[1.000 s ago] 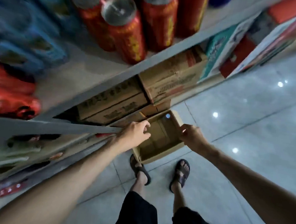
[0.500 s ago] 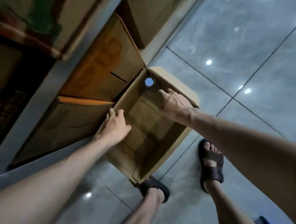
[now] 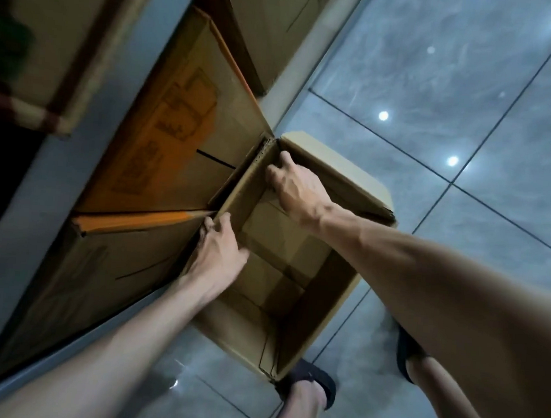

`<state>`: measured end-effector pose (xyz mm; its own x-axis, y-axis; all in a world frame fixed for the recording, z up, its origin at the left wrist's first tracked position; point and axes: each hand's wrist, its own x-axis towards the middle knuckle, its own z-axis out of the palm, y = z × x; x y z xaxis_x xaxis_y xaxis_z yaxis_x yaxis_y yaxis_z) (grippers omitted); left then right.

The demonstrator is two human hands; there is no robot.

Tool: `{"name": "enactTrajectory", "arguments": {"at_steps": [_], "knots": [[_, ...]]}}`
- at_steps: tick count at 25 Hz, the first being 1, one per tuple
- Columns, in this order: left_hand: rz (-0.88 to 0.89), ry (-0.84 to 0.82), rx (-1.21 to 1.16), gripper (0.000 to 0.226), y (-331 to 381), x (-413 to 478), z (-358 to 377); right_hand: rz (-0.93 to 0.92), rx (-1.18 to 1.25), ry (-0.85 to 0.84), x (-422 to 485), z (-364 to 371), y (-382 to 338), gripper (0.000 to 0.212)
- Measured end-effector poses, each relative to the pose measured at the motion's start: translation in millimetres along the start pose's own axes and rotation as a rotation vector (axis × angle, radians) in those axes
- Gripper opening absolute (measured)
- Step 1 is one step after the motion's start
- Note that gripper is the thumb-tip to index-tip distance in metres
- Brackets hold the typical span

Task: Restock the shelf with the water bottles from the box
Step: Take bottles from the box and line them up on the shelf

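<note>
We see the grey tiled floor filling the right side of the frame, with bright ceiling lights mirrored in it. Along the left side runs the grey shelf, and under it, at left centre, sit closed cartons printed in orange. At the middle of the frame stands the open cardboard box, on the floor and pressed against the cartons; we look down into it and make out only its folded bottom flaps, with no water bottles showing inside from this angle. Two bare forearms reach in from the lower edge. Our right hand lies at the far upper corner of the box, fingers curled over the rim and flap there, so it grips the cardboard. Our left hand rests on the box's left wall where it meets the cartons, fingers bent over the edge and loosely closed on it. At the bottom of the frame, two dark sandals stand on the tiles, one just beside the near corner of the box.
</note>
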<state>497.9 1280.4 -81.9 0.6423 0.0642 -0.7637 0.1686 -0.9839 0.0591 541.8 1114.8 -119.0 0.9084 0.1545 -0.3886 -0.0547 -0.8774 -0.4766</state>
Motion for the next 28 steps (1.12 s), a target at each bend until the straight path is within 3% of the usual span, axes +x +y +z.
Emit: {"name": "enactTrajectory", "arguments": {"at_steps": [5, 11, 15, 17, 23, 28], "knots": [[0.101, -0.076, -0.165, 0.081, 16.8, -54.6, -63.1, -0.003, 0.293, -0.008, -58.6, -79.0, -16.7, 0.030], [0.264, -0.124, -0.329, 0.100, 54.5, -185.4, -190.0, -0.132, 0.309, -0.042, -132.2, -283.7, -93.8, 0.026], [0.371, -0.071, -0.414, 0.077, 76.4, -288.5, -284.9, -0.143, 0.305, -0.072, -177.0, -429.9, -160.3, 0.003], [0.418, -0.076, -0.459, 0.061, 84.8, -340.3, -331.8, -0.156, 0.264, -0.072, -200.9, -492.4, -192.6, 0.002], [0.578, -0.157, -0.655, 0.042, 85.0, -504.2, -441.5, -0.158, 0.256, -0.059, -283.6, -638.8, -296.9, 0.026], [0.685, -0.080, -0.844, 0.027, 52.4, -597.8, -486.7, -0.233, 0.353, -0.084, -327.8, -682.3, -369.2, 0.028]]}}
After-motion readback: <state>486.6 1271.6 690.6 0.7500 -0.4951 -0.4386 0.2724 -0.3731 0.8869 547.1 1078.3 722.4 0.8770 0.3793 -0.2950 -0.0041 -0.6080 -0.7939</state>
